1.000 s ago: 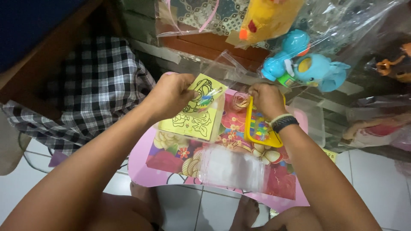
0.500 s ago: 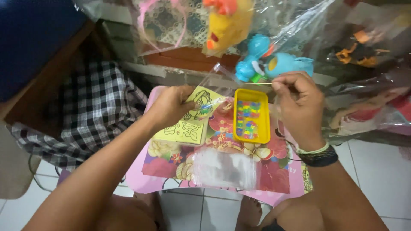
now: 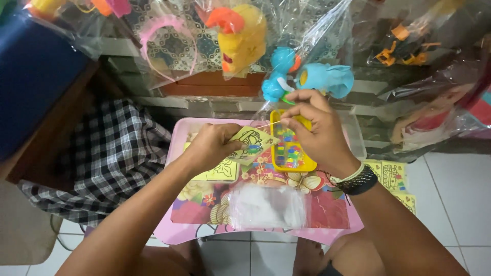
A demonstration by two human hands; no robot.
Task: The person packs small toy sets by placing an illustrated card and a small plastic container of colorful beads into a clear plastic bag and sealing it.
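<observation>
My left hand (image 3: pixel 212 147) grips a small yellow card (image 3: pixel 251 143) printed with line drawings, tilted above the pink table (image 3: pixel 176 135). My right hand (image 3: pixel 317 130) pinches a thin pale strip (image 3: pixel 270 124) that runs from its fingertips toward the card's upper edge. Under the right hand sits a yellow tray (image 3: pixel 289 153) holding several small coloured pieces. A second yellow drawing card (image 3: pixel 221 171) lies flat on the table below the left hand.
A clear plastic bag (image 3: pixel 268 206) lies on the flowered tabletop near me. Bagged toys hang at the back: a yellow duck (image 3: pixel 245 38), a blue elephant (image 3: pixel 312 77), a pink headband (image 3: pixel 166 30). A checked cloth (image 3: pixel 110 153) lies left; more yellow cards (image 3: pixel 394 176) lie on the floor at right.
My right hand rose off the tray and now pulls a thin strip away from the card. The left hand lifted the card higher and tilted it. The view shifted downward.
</observation>
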